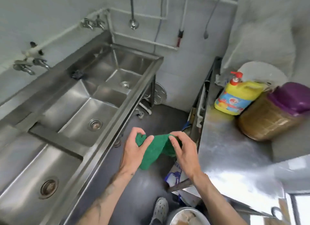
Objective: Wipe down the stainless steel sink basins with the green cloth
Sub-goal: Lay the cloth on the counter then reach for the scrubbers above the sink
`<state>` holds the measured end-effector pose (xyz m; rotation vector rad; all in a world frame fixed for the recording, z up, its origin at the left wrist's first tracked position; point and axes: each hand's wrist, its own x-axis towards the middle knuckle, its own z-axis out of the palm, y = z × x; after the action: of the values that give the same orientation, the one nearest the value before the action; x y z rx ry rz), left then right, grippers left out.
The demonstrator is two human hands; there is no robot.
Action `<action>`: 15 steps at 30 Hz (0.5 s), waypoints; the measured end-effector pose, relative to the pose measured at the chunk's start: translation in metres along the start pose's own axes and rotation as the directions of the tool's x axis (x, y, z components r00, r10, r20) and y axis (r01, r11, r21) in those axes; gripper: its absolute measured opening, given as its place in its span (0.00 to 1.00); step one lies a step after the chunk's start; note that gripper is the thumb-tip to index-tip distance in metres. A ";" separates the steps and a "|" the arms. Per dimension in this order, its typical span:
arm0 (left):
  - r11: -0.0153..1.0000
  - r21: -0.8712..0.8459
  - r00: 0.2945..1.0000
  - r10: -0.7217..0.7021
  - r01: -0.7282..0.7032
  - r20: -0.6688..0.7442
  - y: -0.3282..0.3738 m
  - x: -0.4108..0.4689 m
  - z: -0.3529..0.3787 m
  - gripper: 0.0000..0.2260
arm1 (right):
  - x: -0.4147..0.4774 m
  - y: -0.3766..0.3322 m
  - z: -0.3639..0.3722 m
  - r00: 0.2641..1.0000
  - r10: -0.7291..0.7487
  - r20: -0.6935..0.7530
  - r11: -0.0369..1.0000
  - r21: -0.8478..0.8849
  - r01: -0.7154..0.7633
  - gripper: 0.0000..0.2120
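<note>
Your left hand (134, 148) and right hand (183, 152) both pinch the cloth (156, 146) beside the sink (120, 118), not in any basin, so wiping seems not yet begun.

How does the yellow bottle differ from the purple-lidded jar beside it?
The yellow bottle has a red pump top; the jar has a purple lid. The bottle is opaque with a colourful label; the jar is translucent, brownish inside. Both stand side by side on the steel counter.
</note>
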<state>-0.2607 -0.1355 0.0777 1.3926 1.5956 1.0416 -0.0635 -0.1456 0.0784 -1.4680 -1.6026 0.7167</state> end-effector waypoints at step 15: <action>0.925 -0.060 0.870 0.374 -0.376 0.321 0.156 0.115 0.261 0.08 | 0.085 0.102 -0.255 0.869 0.039 -0.493 0.990 -0.100 -0.102 0.04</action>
<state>0.0244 0.0144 0.1200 1.8219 1.1089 0.9566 0.2099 -0.0767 0.1352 -1.6448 -1.2179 0.2480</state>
